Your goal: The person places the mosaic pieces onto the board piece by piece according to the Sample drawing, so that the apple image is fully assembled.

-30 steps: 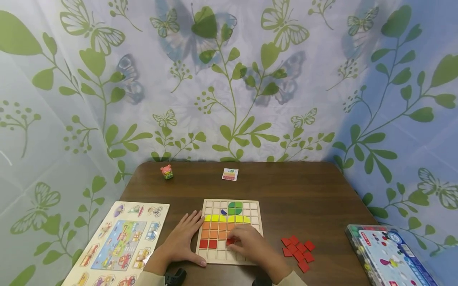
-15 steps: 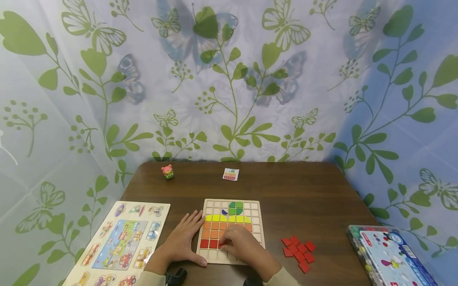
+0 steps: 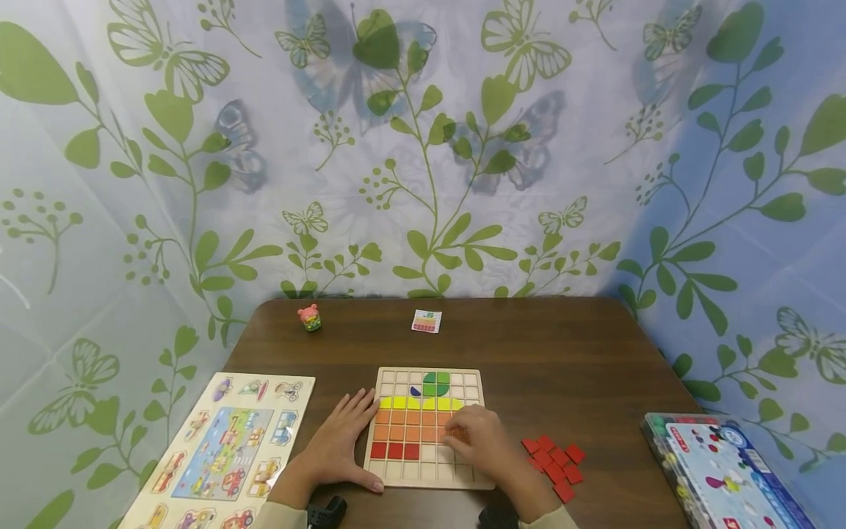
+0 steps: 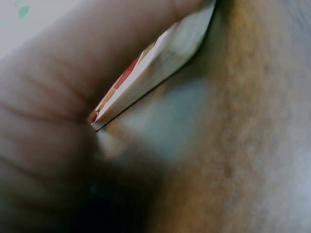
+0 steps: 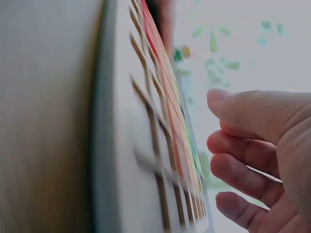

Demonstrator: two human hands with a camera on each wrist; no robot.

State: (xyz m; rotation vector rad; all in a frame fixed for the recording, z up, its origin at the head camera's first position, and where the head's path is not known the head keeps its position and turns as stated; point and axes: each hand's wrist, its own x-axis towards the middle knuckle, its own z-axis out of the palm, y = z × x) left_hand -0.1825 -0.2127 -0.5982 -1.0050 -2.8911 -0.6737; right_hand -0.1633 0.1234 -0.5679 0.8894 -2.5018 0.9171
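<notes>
A wooden grid board [image 3: 423, 477] lies flat on the table, holding yellow, orange, green and blue pieces. Three red square tiles [image 3: 394, 451] sit side by side in its lower left cells. My left hand [image 3: 337, 441] rests along the board's left side, fingers spread, thumb near the bottom edge; the left wrist view shows its skin close up beside the board's edge. Over the right part of the board is my right hand [image 3: 481, 439], its fingers loosely bent. In the right wrist view there is nothing between the fingertips. This hand covers some of the right-hand cells.
Loose red tiles [image 3: 558, 456] lie right of the board, partly behind the right forearm. A clear plastic box [image 3: 720, 470] stands at the far right. A picture puzzle board [image 3: 225, 441] lies left. A small pattern card [image 3: 426, 321] and a pink figurine [image 3: 309, 317] are farther back.
My right hand first moved left with a red tile and let it go as third in the row. It has since moved right, off the tile. The left hand stayed put.
</notes>
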